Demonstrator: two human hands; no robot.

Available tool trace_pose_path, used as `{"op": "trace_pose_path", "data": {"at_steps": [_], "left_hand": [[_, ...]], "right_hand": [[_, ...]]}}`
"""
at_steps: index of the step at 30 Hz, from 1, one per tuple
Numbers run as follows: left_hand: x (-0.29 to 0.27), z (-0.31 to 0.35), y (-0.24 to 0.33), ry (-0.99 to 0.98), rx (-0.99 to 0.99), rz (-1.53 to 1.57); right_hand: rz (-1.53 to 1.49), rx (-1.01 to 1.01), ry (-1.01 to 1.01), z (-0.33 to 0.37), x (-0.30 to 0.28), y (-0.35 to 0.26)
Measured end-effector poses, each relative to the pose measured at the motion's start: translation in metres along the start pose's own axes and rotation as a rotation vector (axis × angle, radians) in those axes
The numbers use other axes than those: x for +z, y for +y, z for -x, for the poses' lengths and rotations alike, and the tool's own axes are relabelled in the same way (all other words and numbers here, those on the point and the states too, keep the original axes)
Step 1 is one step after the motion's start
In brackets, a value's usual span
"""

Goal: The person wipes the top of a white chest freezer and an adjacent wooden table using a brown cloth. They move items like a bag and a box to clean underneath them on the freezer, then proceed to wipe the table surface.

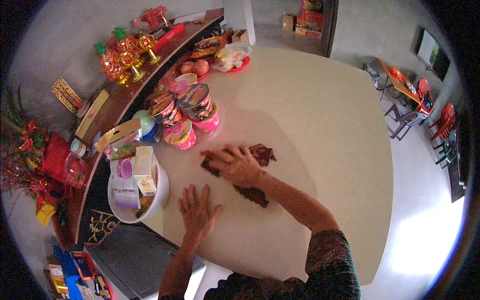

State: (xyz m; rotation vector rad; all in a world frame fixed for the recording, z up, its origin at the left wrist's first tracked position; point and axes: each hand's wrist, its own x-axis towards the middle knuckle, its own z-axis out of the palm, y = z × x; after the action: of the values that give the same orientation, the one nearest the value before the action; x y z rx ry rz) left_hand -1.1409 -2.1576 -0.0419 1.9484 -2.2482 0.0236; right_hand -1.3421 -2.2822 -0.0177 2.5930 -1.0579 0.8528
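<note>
Under my right hand (pixel 241 167) lies a crumpled dark red cloth (pixel 254 196), held down against the pale tabletop (pixel 340 130). The fingers of that hand curve over the cloth, and its loose ends stick out on both sides of the palm. My left hand (pixel 198 212) rests on the table with its fingers spread and nothing in it. Just left of it stands a white tub (pixel 163 192) filled with packages, among them a white box (pixel 145 170). Beyond my hands, instant noodle cups (pixel 195 101) are stacked in a group.
Fruit (pixel 196 67) and a bagged item (pixel 233 56) sit on red plates at the far left. A dark wooden shelf (pixel 127 95) with gold and red ornaments borders the left side. Red chairs (pixel 442 122) stand by a small table at the right.
</note>
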Motion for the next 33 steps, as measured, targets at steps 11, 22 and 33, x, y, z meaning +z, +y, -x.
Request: {"op": "trace_pose_path", "data": {"at_steps": [11,22,33], "left_hand": [[-0.016,-0.001,0.009,0.029,0.016,0.088],[-0.001,-0.002,0.004,0.048,-0.018,-0.015],[-0.002,0.0,-0.001,0.11,0.047,0.114]], "right_hand": [[0.424,0.746,-0.049,-0.008,0.033,0.174],[0.295,0.207,0.133,-0.011,0.043,0.065],[0.15,0.089,-0.083,0.125,-0.096,-0.101]]}}
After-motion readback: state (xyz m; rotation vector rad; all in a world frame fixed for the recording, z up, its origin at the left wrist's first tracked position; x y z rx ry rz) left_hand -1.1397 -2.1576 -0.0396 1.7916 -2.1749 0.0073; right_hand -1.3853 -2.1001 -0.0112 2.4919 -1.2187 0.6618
